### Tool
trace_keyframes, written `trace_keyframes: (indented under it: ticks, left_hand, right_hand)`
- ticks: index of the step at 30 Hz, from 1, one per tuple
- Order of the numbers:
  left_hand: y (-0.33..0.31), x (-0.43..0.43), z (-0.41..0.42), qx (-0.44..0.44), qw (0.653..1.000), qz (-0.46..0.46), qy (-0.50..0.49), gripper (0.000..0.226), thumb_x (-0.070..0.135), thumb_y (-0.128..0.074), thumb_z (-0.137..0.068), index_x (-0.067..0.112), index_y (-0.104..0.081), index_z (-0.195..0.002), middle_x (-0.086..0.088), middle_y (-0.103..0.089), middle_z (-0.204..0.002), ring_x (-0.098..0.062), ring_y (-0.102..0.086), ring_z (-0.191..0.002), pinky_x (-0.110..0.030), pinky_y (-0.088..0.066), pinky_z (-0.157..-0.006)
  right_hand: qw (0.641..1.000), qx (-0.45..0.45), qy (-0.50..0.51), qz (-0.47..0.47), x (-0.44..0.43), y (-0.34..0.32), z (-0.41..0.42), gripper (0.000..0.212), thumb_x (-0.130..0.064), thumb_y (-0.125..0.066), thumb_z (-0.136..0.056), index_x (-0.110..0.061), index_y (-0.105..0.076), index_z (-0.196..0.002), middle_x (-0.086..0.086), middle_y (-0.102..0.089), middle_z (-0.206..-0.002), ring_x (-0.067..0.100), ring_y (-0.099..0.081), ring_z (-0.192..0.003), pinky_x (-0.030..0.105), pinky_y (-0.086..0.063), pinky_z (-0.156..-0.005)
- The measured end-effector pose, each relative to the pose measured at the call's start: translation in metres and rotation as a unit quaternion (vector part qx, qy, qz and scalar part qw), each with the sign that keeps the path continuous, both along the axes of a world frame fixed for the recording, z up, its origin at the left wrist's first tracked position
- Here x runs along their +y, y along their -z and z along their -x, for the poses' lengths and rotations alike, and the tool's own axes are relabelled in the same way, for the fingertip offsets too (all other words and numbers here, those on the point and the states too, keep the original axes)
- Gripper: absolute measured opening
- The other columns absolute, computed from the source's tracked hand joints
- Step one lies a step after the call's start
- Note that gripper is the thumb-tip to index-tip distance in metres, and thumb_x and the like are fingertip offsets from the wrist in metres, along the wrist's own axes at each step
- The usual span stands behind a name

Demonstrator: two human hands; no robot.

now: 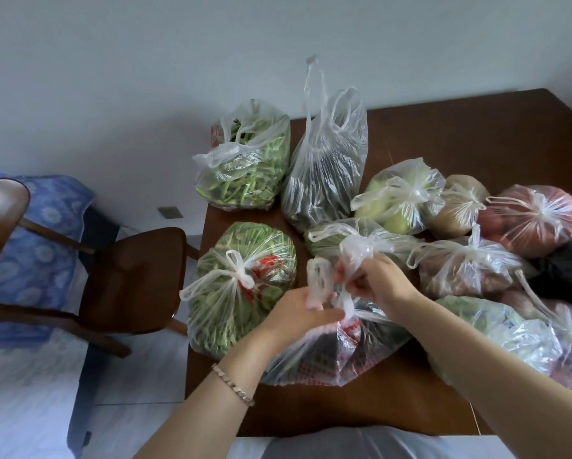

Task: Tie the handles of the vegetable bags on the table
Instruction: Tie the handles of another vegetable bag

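A clear plastic bag [340, 356] with red print and dark vegetables lies at the table's near middle. My left hand [297, 313] grips one of its handles [321, 276], my right hand [377, 283] pinches the other handle [357, 253], and the two strips cross between my hands. A knotted bag of greens [241, 286] lies to the left. At the back left, a bag of green beans [244, 164] and a tall bag of dark vegetables [324, 170] stand with loose handles.
Several knotted bags crowd the right half of the brown table [476, 134]: pale green produce [400, 197], potatoes [456, 207], red produce [536, 220]. A wooden chair [129, 279] stands left of the table. A blue patterned bed [29, 233] is beyond it.
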State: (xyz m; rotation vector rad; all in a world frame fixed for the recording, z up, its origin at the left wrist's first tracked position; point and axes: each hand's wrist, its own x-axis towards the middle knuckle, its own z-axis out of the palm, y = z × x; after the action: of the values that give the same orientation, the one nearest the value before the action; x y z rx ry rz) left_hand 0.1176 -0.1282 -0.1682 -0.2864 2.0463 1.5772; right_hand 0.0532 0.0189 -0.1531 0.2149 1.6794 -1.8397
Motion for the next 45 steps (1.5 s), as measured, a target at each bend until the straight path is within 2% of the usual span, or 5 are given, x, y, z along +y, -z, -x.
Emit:
trace_keyframes:
  ticks: [5, 12, 19, 35, 45]
  left_hand:
    - [0.001, 0.017, 0.005, -0.011, 0.99, -0.04, -0.137, 0.012, 0.013, -0.065, -0.085, 0.012, -0.064, -0.073, 0.011, -0.06, -0.047, 0.006, -0.054, -0.042, -0.005, -0.037, -0.043]
    - [-0.002, 0.026, 0.009, -0.061, 0.965, -0.088, -0.24, 0.008, 0.007, -0.064, -0.084, 0.001, -0.069, -0.088, -0.006, -0.064, -0.069, -0.011, -0.067, -0.059, -0.016, -0.05, -0.044]
    - [0.007, 0.01, 0.008, -0.031, 0.937, -0.064, -0.343, 0.051, 0.04, -0.037, -0.098, 0.016, -0.046, -0.054, 0.009, -0.034, -0.038, -0.007, -0.032, -0.036, -0.018, -0.025, -0.04]
    - [-0.005, -0.024, -0.004, 0.164, 0.976, 0.107, -0.096, 0.048, 0.033, -0.031, -0.099, 0.011, -0.03, -0.056, 0.007, -0.028, -0.05, -0.006, -0.029, -0.046, -0.02, -0.027, -0.055]
    - [-0.01, 0.017, 0.028, -0.007, 0.993, -0.027, -0.112, 0.047, 0.044, -0.036, -0.097, 0.017, -0.054, -0.062, 0.005, -0.049, -0.04, -0.015, -0.061, -0.054, -0.034, -0.051, -0.079]
  right_hand:
    - [0.982, -0.047, 0.076, 0.166, -0.001, 0.014, -0.004, 0.018, 0.004, -0.05, -0.084, -0.007, -0.048, -0.099, 0.008, -0.055, -0.078, 0.014, -0.054, -0.058, 0.023, -0.044, -0.056]
    - [0.895, 0.298, -0.19, -0.272, 0.016, 0.055, -0.036, 0.02, -0.019, -0.057, -0.09, -0.002, -0.069, -0.089, -0.002, -0.057, -0.101, 0.008, -0.051, -0.092, 0.015, -0.037, -0.08]
    - [0.984, 0.155, -0.043, -0.074, -0.003, 0.039, -0.039, 0.031, -0.013, -0.052, -0.093, -0.007, -0.049, -0.063, -0.008, -0.046, -0.055, 0.003, -0.042, -0.055, 0.016, -0.035, -0.055]
    - [0.866, 0.204, -0.231, -0.394, -0.015, 0.031, -0.031, 0.028, -0.024, -0.04, -0.095, -0.023, -0.059, -0.074, -0.004, -0.057, -0.07, 0.019, -0.055, -0.073, 0.029, -0.037, -0.057]
    - [0.854, 0.174, -0.324, -0.367, -0.011, 0.021, -0.039, 0.043, -0.059, -0.048, -0.084, -0.023, -0.054, -0.061, -0.006, -0.056, -0.068, 0.014, -0.054, -0.075, 0.033, -0.04, -0.086]
